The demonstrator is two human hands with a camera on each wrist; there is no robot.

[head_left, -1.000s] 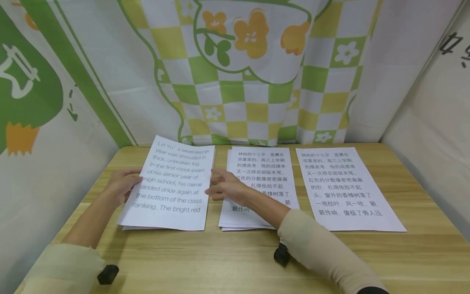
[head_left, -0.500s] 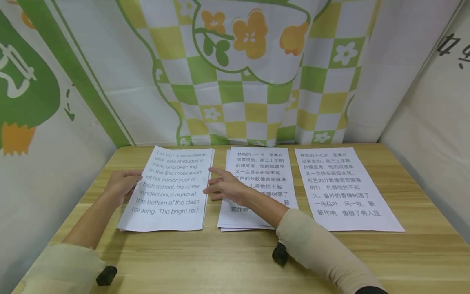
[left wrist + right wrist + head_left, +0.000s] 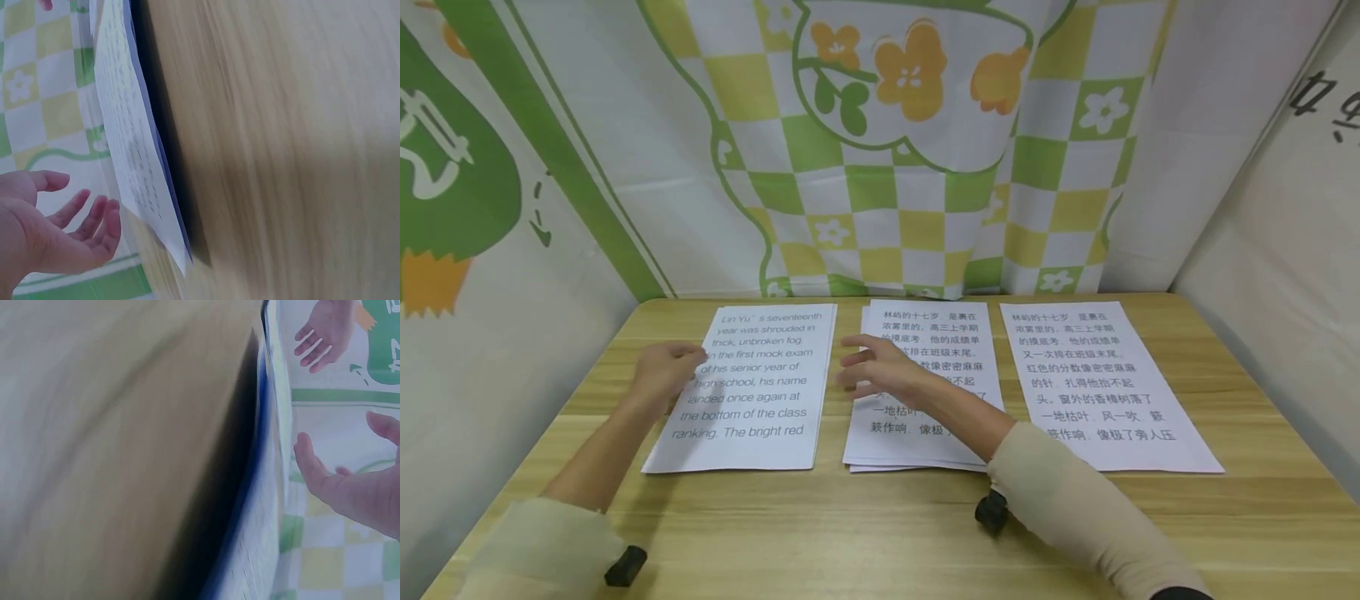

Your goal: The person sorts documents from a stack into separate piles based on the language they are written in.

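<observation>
On the left lies a small stack of white paper sheets [image 3: 752, 417] printed with English text. My left hand [image 3: 662, 375] is over that stack's left edge, its fingers loosely bent and holding nothing; in the left wrist view, the same left hand [image 3: 69, 231] shows a gap between thumb and fingers. My right hand [image 3: 883, 371] hovers above the middle stack of sheets [image 3: 917, 454], printed with Chinese characters, and covers part of its text. Its fingers point left, spread and relaxed, to the right of the English stack. The right wrist view shows this right hand [image 3: 356, 481] holding nothing.
A single-looking sheet [image 3: 1090, 375] with Chinese text lies on the right of the wooden table [image 3: 812, 533]. Behind the table hangs a green and yellow checked curtain [image 3: 880, 208]. Pale fabric walls [image 3: 1285, 250] stand at both sides.
The top English sheet has come down and lies more evenly with its stack. My right hand has drawn away from that stack to the right; my left hand has shifted slightly up and right.
</observation>
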